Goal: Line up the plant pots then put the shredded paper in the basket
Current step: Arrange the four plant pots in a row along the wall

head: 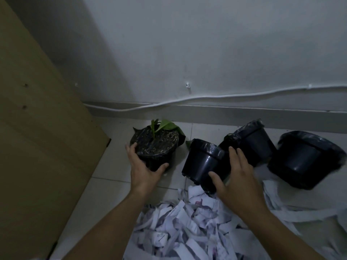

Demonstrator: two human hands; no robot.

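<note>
Head view: left hand (144,166) clasps planted pot (154,145).

Two bare forearms enter from the bottom edge, no sleeves visible anywhere up to the frame's edge. Left hand (144,166): no ring, no watch, no glove, wrist uncovered. Right hand (237,177): same, bare fingers and bare wrist, nothing strapped on. Nails look short and unpainted (light is dim, so fine detail is hard to read). No bracelets, bands, tape or markings on either arm as far as seen. Rest of the body, incl. any clothing, is out of view.
</note>
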